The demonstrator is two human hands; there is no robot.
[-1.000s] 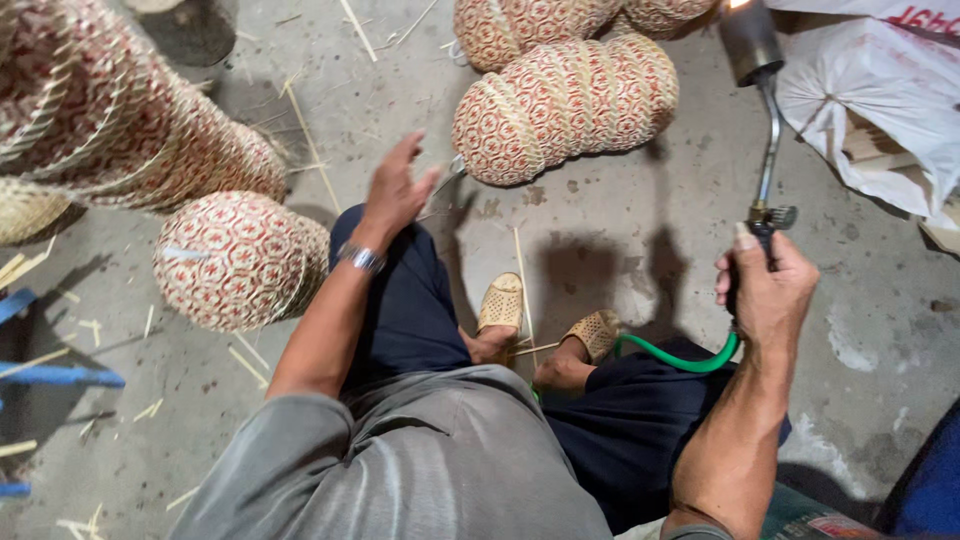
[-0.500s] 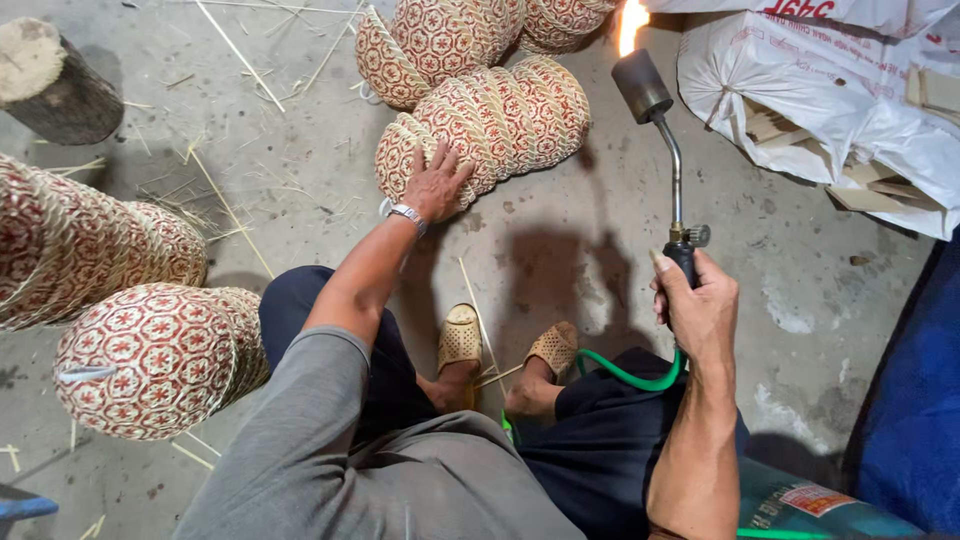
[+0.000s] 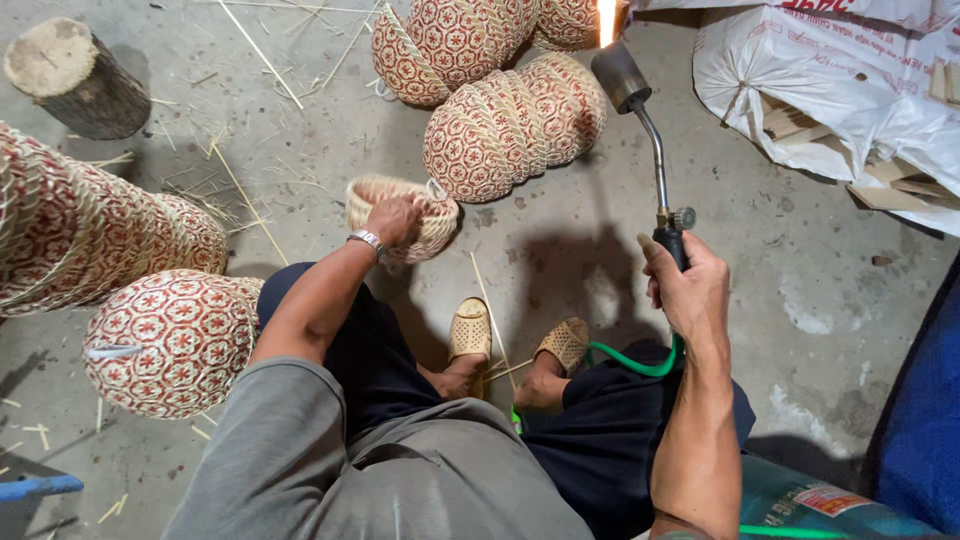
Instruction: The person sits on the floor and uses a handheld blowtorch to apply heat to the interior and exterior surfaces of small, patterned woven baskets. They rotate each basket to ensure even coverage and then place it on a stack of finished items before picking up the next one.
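My left hand (image 3: 393, 221) grips the rim of a single woven basket (image 3: 402, 213), red-and-cream patterned, held mouth-up just above the concrete floor in front of my knees. My right hand (image 3: 683, 290) is closed on the black handle of a gas torch (image 3: 640, 110); its metal neck points up and away, and a flame burns at the nozzle at the top edge of the view. A green hose (image 3: 630, 362) runs from the torch handle down past my legs. A nested stack of the same baskets (image 3: 515, 125) lies on its side just beyond the held basket.
More basket stacks lie at the left (image 3: 95, 235), lower left (image 3: 170, 340) and top (image 3: 455, 40). A wooden stump (image 3: 75, 85) stands top left. White sacks with wood scraps (image 3: 850, 90) fill the top right. A green gas cylinder (image 3: 820, 505) is at lower right. Straw litters the floor.
My left hand went from resting on the lying stack to pulling one basket off it toward me. The torch stayed upright and lit in my right hand; the view shifted.
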